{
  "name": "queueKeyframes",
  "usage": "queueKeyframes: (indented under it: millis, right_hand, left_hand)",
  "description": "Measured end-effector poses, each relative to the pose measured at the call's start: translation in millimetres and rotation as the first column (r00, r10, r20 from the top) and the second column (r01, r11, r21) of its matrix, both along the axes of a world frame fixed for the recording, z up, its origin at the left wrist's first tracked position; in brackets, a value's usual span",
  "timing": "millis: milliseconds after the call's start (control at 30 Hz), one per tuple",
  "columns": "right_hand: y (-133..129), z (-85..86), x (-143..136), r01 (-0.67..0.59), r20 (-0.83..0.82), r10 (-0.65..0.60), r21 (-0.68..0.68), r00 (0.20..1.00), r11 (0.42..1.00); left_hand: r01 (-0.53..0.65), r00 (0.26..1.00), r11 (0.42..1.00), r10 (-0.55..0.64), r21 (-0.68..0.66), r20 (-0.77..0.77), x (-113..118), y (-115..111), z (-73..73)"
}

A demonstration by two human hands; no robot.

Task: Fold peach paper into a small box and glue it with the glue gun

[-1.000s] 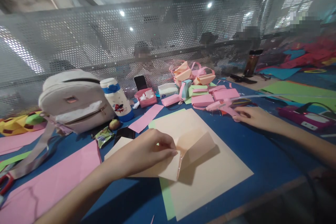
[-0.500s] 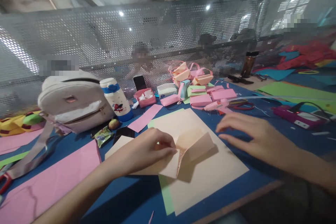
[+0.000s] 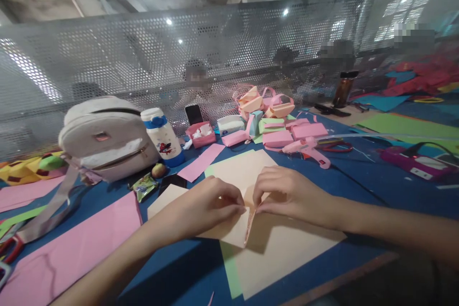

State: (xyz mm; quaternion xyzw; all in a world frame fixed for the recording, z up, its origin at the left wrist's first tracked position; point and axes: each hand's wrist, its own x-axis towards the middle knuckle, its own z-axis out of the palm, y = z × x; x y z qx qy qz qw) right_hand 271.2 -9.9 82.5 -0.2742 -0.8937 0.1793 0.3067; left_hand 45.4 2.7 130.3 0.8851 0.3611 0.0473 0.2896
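Observation:
My left hand (image 3: 211,205) pinches a folded piece of cream paper (image 3: 234,232) between thumb and fingers. From the other side, my right hand (image 3: 290,193) grips the same piece near its fold with bent fingers. A shiny strip runs along the paper's near edge. Beneath both hands lies a large cream sheet (image 3: 294,253) over a green sheet (image 3: 229,275). Beyond my right hand, a pink glue gun (image 3: 309,149) rests on the blue table.
At left stand a pale backpack (image 3: 103,134) and a white-and-blue bottle (image 3: 163,141). Pink paper (image 3: 86,248) lies in front of them. Small paper baskets (image 3: 278,107) are piled at the back, before a perforated metal screen (image 3: 222,33). A purple power strip (image 3: 418,162) lies right.
My right hand has come left from beside the glue gun and closed on the cream paper. My left hand keeps its pinch. The view has shifted slightly.

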Motion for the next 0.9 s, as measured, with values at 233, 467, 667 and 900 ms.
queueKeyframes:
  millis: [233,467,667,900]
  right_hand:
    - [1.2,3.0,-1.3,-0.008,0.033,0.007,0.017,0.999,1.000]
    - [2.8,7.9,-3.7,-0.025,0.089,0.020,0.057,0.996,0.998]
    - [3.8,8.9,-3.8,-0.050,0.098,0.044,0.059,0.994,0.997]
    - [6.5,6.1,-4.0,-0.043,0.051,0.041,0.039,0.998,0.998]
  left_hand:
    - [0.011,0.999,0.999,-0.012,0.046,0.034,-1.4,-2.8,-2.3]
    - [0.020,0.997,0.997,-0.026,0.080,0.074,-0.9,-6.4,-3.6]
    - [0.036,0.998,0.988,-0.044,0.148,0.051,-1.7,-7.6,-2.5]
    - [0.048,0.998,0.969,-0.057,0.240,0.031,-1.0,-5.5,-3.0]
